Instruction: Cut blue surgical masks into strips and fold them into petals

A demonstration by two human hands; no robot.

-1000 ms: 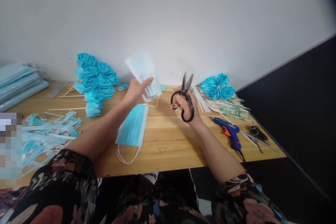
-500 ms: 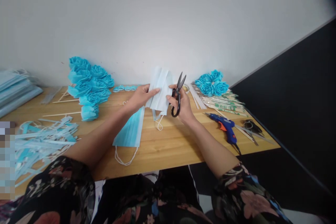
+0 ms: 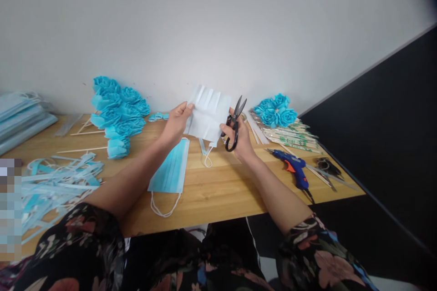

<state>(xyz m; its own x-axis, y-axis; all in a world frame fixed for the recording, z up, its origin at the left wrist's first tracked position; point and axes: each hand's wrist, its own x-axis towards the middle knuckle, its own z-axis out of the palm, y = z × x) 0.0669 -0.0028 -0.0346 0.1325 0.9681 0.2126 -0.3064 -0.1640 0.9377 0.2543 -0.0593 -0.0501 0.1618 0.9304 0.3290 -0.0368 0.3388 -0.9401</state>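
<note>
My left hand (image 3: pixel 178 122) pinches the left edge of a white pleated face mask sheet (image 3: pixel 209 111), held up above the table and partly spread. At its right edge my right hand (image 3: pixel 241 138) grips it with thumb and fingers. Black-handled scissors (image 3: pixel 233 127) are also in that hand, their blades parted and pointing up. Beneath the sheet, a cut strip with a white ear loop (image 3: pixel 208 159) lies on the wood. Just below my left hand a whole blue face mask (image 3: pixel 170 168) rests flat, its ear loop toward me.
Blue flowers (image 3: pixel 118 111) stand at the back left, with more blue flowers (image 3: pixel 276 110) at the back right on wrapped sticks (image 3: pixel 297 136). Mask scraps (image 3: pixel 64 186) and stacked masks (image 3: pixel 23 118) lie left. A blue glue gun (image 3: pixel 293 166) lies right on the wooden table (image 3: pixel 218 191).
My left hand has moved left along the mask sheet, which is now spread wider and flatter. My right hand, with the scissors, has shifted slightly right.
</note>
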